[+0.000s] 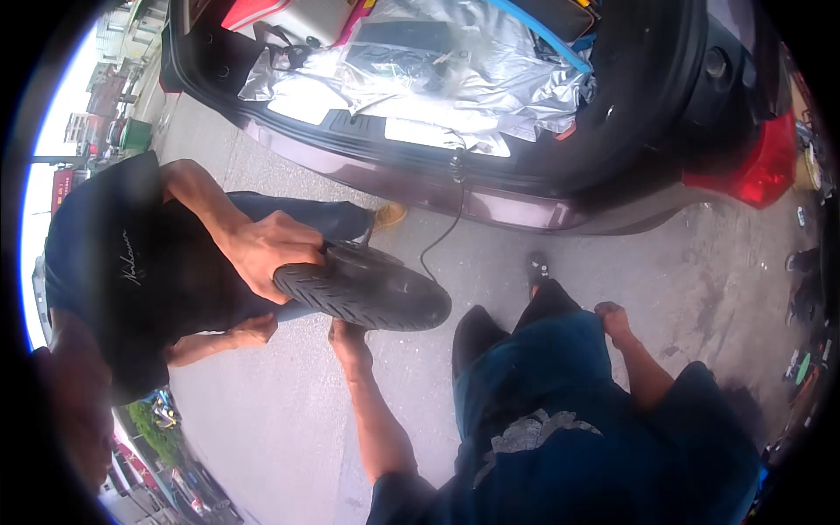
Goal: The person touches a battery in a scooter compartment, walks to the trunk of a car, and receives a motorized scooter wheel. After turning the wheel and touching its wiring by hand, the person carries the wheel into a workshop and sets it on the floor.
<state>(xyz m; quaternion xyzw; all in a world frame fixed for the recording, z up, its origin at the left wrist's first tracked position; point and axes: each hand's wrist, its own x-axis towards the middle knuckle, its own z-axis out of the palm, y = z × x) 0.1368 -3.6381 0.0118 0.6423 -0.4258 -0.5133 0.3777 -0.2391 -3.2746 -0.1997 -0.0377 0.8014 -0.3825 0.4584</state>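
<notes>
Left hand (348, 339) of the wearer is raised to the near underside of a black motorcycle tyre (376, 297), touching it; its fingertips are hidden there, so I cannot tell how far the fingers are spread or how firm the hold is. Angled grooves mark the tread just above and to the left of that hand.

Well to the other side, the right hand (612, 320) is curled into a loose fist beside the hem of the dark teal T-shirt (560, 376); nothing can be made out inside it.

Up and to the left from the left hand, a co-worker's upper hand (278, 249) lies over the end of the tyre, while that person's lower hand (256, 331) is bent in a fist, near the left hand but apart from it. That person wears a black shirt (87, 262).

Beyond the hands stands an open car boot with a pale bumper (516, 210). Crumpled silver sheeting (542, 96) covers its floor, bearing a clear plastic bag (411, 57). A thin dark cord (460, 206) hangs from the boot toward the tyre's far edge; whether they touch is unclear.
</notes>
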